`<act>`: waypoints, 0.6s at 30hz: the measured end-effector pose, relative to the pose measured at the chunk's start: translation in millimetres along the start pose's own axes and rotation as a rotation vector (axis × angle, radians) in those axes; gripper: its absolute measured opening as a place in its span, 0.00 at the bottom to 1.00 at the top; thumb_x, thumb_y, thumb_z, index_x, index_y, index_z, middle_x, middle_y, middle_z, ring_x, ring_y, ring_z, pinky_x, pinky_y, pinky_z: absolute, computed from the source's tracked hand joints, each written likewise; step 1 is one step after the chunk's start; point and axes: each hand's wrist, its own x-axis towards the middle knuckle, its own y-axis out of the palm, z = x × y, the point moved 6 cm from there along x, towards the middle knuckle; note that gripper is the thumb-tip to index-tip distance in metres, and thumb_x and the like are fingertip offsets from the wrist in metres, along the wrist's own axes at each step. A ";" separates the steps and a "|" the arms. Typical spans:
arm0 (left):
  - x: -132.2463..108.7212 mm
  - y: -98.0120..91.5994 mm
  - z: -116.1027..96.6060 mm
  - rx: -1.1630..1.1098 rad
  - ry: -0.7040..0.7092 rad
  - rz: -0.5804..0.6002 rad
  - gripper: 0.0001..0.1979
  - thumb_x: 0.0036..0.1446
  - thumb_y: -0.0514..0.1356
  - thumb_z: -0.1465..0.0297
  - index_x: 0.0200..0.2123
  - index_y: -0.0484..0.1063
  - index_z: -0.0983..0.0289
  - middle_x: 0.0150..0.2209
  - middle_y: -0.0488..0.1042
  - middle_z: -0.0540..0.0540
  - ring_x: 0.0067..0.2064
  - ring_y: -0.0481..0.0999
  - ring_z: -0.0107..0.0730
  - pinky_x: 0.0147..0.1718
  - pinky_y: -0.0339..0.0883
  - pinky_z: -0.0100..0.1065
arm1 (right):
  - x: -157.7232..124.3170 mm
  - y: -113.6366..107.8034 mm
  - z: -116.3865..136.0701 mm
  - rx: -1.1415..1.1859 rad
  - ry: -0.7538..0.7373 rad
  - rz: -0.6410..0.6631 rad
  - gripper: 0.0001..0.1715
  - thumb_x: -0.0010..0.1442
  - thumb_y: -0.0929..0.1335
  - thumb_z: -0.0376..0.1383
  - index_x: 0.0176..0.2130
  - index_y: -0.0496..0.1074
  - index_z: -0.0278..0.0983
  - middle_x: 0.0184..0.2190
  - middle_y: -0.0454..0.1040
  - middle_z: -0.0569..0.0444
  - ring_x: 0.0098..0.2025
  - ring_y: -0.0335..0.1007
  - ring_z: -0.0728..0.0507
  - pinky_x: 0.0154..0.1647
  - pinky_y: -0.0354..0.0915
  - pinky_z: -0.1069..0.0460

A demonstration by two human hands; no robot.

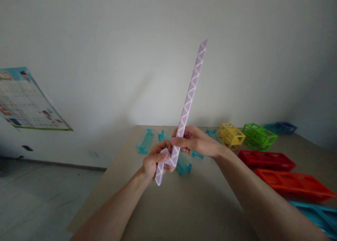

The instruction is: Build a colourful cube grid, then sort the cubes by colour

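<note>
Head view took in a plain pale wall (105,40), dimly lit, which filled the upper half of the frame and darkened toward the right edge. Below it a bare-fronted beige tabletop (205,206) spread from the centre to the lower right, its far edge near the wall. Greyish, faintly veined floor (52,206) lay at lower left. A printed poster (28,100) hung at the left edge. Rising from the centre toward the upper middle, a purple jointed stick (192,90) with white-edged triangles leaned right, its lower end bent. Both hands were closed on it: the left hand (155,162) pinched the bent end, and the right hand (201,141) clasped the straight length just above. Openwork frames stood at right: orange (292,184), red (265,161), green (259,137) and yellow (231,137). Translucent teal pieces (145,141) lay around and behind the hands. A small dark patch (27,148) marked the wall at left.
</note>
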 end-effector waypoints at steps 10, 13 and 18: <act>1.0 -14.1 -6.5 0.477 0.204 -0.245 0.20 0.44 0.71 0.65 0.36 0.67 0.63 0.23 0.68 0.47 0.21 0.66 0.23 0.20 0.58 0.26 | -3.1 -13.4 -4.2 0.097 0.041 0.010 0.20 0.52 0.72 0.47 0.34 0.73 0.32 0.28 0.76 0.52 0.30 0.74 0.45 0.32 0.71 0.52; -3.3 -16.8 -12.9 0.586 0.273 -0.335 0.21 0.39 0.73 0.65 0.35 0.69 0.64 0.24 0.68 0.47 0.23 0.63 0.23 0.21 0.56 0.25 | -4.4 -13.2 -2.1 0.033 0.055 -0.002 0.17 0.48 0.75 0.43 0.33 0.74 0.33 0.25 0.74 0.56 0.27 0.71 0.47 0.29 0.69 0.54; -7.5 -13.7 -16.1 0.673 0.342 -0.346 0.19 0.41 0.71 0.65 0.36 0.71 0.64 0.26 0.68 0.48 0.25 0.62 0.24 0.23 0.55 0.26 | -2.9 -8.9 -1.9 0.121 0.095 -0.035 0.14 0.45 0.75 0.40 0.28 0.74 0.33 0.25 0.76 0.54 0.27 0.73 0.46 0.29 0.70 0.53</act>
